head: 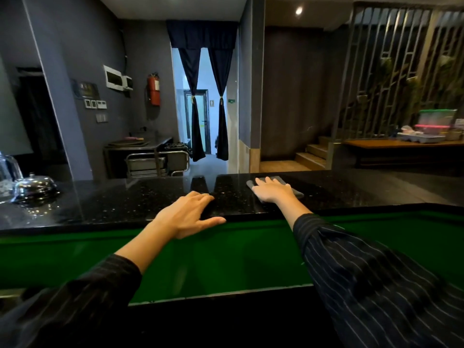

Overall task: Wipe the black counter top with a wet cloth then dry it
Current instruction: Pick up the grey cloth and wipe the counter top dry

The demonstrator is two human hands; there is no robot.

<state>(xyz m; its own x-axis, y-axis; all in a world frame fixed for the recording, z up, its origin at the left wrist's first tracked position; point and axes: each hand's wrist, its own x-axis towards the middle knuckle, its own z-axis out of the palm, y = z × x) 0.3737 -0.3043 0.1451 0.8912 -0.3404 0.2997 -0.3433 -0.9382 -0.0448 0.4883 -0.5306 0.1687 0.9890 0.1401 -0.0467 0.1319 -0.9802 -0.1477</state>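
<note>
The black speckled counter top runs across the view from left to right. A grey cloth lies flat on it right of centre. My right hand presses flat on the cloth with fingers spread, covering most of it. My left hand rests on the counter's near edge with fingers apart, thumb along the rim, holding nothing.
A shiny metal dome and a glass cover stand on the counter at the far left. A green surface lies below the counter's near edge. Beyond the counter are a metal trolley, curtains and stairs.
</note>
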